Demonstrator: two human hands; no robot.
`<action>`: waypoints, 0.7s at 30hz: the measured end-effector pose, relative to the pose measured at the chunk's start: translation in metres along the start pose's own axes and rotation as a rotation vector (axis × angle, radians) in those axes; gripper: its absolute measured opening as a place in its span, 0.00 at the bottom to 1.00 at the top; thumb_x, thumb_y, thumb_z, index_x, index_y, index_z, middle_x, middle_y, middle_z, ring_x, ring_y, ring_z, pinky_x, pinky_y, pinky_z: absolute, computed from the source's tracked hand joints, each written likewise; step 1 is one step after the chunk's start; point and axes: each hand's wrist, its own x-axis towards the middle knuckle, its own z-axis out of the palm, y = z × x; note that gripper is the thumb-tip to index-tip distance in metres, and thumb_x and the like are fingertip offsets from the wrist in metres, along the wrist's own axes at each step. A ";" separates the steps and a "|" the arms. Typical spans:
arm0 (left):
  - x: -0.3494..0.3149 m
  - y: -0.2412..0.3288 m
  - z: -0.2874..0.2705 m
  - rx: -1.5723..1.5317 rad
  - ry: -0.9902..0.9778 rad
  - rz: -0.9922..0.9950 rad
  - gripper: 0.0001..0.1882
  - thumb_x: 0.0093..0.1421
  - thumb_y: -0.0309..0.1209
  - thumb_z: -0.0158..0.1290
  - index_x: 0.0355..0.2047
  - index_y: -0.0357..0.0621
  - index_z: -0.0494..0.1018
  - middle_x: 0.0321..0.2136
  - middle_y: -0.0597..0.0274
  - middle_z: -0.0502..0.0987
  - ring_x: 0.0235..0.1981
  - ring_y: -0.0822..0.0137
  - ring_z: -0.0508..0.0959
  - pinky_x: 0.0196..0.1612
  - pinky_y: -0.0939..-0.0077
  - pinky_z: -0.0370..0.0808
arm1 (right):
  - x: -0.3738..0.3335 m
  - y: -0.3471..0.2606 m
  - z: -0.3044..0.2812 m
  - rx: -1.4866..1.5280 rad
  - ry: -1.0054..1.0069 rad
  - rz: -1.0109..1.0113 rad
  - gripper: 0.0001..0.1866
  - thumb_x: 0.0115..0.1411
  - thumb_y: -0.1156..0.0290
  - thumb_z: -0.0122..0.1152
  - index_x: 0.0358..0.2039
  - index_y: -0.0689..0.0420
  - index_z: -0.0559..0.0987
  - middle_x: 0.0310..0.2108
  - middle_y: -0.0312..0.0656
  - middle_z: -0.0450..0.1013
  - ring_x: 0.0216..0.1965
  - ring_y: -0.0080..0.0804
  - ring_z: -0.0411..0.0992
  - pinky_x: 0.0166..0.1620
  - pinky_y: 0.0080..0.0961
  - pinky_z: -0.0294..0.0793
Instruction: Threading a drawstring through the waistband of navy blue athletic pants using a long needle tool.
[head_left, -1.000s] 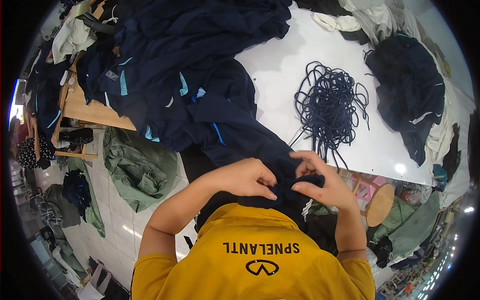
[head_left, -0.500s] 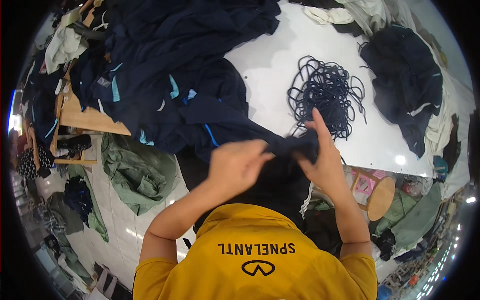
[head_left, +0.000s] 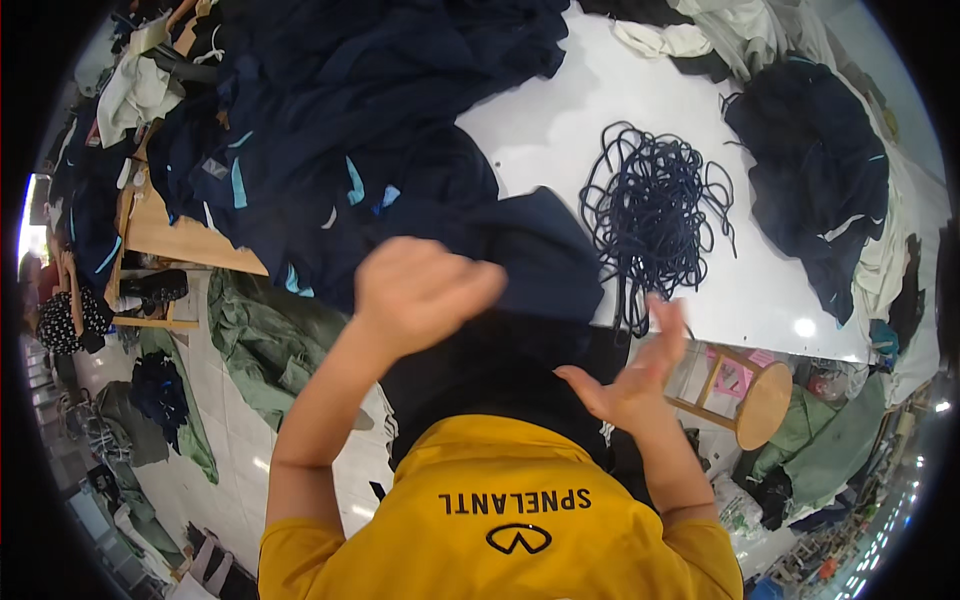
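A navy fabric piece [head_left: 545,255] lies spread at the front edge of the table, its right end near the cord heap. Above its left part is my left hand [head_left: 425,300], closed with the fingers curled in; whatever it may grip is hidden. My right hand [head_left: 635,385] is off the table's front edge, thumb and fingers spread, holding nothing. Just beyond its fingertips hang loops of a tangled heap of navy cord [head_left: 655,205]. A large pile of navy garments [head_left: 350,110] with light blue strips covers the left of the table.
More navy fabric [head_left: 815,170] lies at the right of the white table [head_left: 530,130]. A round wooden stool [head_left: 763,405] stands below its front right edge. Green cloth [head_left: 265,350] sits on the tiled floor at left. Another person [head_left: 70,315] is at the far left.
My right hand has let go of the navy piece and drawn down toward me, opening. My left hand has moved left and up. The piece now lies flatter on the table.
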 end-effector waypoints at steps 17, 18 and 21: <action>-0.049 0.026 0.038 -1.520 -0.892 -0.998 0.13 0.64 0.32 0.52 0.41 0.33 0.75 0.30 0.73 0.75 0.31 0.84 0.70 0.36 0.87 0.68 | 0.043 0.016 -0.084 0.148 -0.530 0.909 0.10 0.45 0.77 0.69 0.21 0.63 0.74 0.24 0.40 0.75 0.25 0.24 0.70 0.30 0.17 0.65; -0.047 0.027 0.039 -1.593 -0.844 -1.024 0.12 0.64 0.32 0.52 0.40 0.34 0.75 0.28 0.73 0.74 0.30 0.84 0.69 0.34 0.87 0.68 | 0.042 0.017 -0.082 0.124 -0.487 0.945 0.11 0.44 0.79 0.67 0.19 0.63 0.70 0.26 0.41 0.74 0.26 0.25 0.69 0.30 0.17 0.65; -0.019 0.027 0.034 -1.477 -1.110 -0.886 0.11 0.63 0.32 0.53 0.35 0.35 0.75 0.22 0.76 0.70 0.24 0.86 0.64 0.27 0.86 0.63 | 0.046 0.013 -0.069 0.109 -0.322 0.610 0.14 0.43 0.82 0.62 0.17 0.61 0.63 0.29 0.43 0.73 0.28 0.26 0.69 0.32 0.17 0.64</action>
